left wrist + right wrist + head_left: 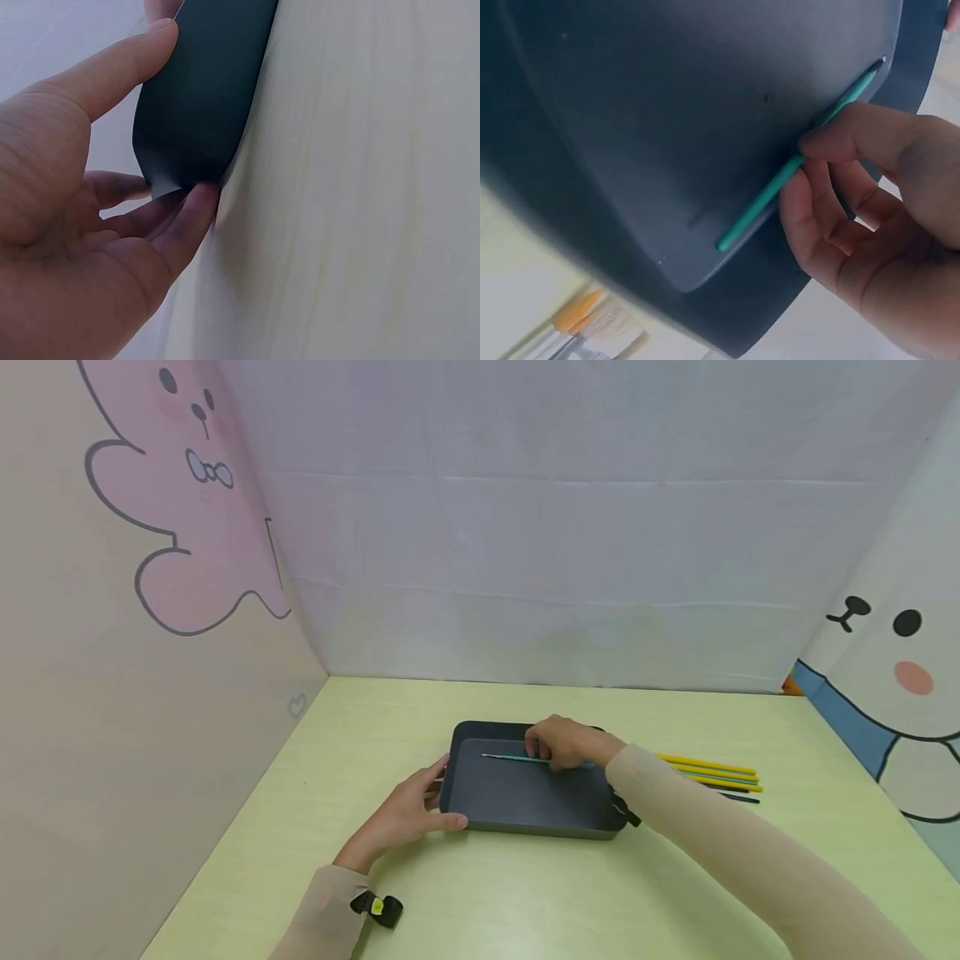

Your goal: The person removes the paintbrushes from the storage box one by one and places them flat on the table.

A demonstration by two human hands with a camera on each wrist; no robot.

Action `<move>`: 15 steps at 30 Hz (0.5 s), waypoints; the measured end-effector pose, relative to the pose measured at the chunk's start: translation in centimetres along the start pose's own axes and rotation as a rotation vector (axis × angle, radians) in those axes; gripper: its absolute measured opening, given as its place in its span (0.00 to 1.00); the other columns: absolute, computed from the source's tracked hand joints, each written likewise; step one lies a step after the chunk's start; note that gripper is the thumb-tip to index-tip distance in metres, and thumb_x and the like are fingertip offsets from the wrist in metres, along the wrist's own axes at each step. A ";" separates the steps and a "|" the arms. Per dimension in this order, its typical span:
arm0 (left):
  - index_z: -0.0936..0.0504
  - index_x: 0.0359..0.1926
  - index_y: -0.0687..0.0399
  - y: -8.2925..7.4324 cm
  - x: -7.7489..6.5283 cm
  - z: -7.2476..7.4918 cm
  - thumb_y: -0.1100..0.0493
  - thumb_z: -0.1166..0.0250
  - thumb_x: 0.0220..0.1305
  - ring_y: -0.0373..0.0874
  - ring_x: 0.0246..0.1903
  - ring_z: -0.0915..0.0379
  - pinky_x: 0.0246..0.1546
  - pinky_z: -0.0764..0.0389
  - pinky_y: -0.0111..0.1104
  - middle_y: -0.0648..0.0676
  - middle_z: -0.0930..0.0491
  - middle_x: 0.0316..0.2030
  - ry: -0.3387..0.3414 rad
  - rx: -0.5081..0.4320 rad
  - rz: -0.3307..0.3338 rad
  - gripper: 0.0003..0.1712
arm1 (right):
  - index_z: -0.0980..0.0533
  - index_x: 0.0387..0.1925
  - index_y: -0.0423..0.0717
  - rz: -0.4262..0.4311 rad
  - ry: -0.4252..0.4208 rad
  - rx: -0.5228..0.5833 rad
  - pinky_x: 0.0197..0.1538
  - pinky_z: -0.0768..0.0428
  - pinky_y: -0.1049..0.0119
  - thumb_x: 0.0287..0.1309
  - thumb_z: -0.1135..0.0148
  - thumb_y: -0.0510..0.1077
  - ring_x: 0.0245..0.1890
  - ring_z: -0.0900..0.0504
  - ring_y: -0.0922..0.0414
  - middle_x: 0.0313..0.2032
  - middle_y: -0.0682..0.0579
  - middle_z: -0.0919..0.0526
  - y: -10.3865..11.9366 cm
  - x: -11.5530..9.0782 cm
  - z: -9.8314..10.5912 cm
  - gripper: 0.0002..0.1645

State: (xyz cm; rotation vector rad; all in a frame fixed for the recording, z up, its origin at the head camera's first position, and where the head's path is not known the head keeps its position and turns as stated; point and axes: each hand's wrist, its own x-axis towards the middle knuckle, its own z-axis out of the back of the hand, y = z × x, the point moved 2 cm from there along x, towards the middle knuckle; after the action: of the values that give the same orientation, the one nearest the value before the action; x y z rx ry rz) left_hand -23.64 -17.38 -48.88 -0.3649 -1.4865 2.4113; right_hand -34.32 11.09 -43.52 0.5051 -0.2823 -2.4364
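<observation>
A dark grey rectangular tray lies on the table. My left hand holds its near left corner: the thumb rests at the near rim and the other fingers wrap the left side. In the left wrist view, fingertips curl in at the lower edge of the tray wall. Reaching over the far right part of the tray, my right hand pinches a slim teal pen-like stick between thumb and fingers. The stick lies crosswise close over the tray floor, its narrow, silvery tip pointing left.
Several thin sticks, yellow, green and dark, lie side by side right of the tray, partly behind the right forearm. A pale wall closes the table's far edge; printed panels stand on both sides.
</observation>
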 end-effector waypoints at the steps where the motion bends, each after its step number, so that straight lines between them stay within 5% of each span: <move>1: 0.49 0.86 0.51 0.0 0.0 0.0 0.50 0.15 0.56 0.58 0.72 0.30 0.72 0.25 0.47 0.59 0.37 0.79 0.000 0.001 0.000 0.67 | 0.19 0.41 0.52 0.006 -0.001 0.008 0.40 0.19 0.62 0.58 0.32 0.23 0.37 0.22 0.56 0.38 0.53 0.18 -0.1 -0.1 0.1 0.22; 15: 0.49 0.86 0.50 -0.1 0.0 -0.2 0.49 0.16 0.57 0.58 0.73 0.31 0.72 0.25 0.48 0.59 0.37 0.79 0.000 0.010 0.007 0.66 | 0.18 0.46 0.48 0.174 -0.071 0.034 0.42 0.19 0.62 0.56 0.34 0.23 0.37 0.23 0.58 0.40 0.52 0.18 -1.2 -3.1 2.1 0.22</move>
State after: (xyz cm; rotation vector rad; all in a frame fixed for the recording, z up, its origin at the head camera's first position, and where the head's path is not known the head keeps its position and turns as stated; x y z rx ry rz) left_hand -23.59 -17.17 -48.91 -0.3678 -1.4749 2.4233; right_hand -33.54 14.10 -41.10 0.3924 -0.3821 -2.2864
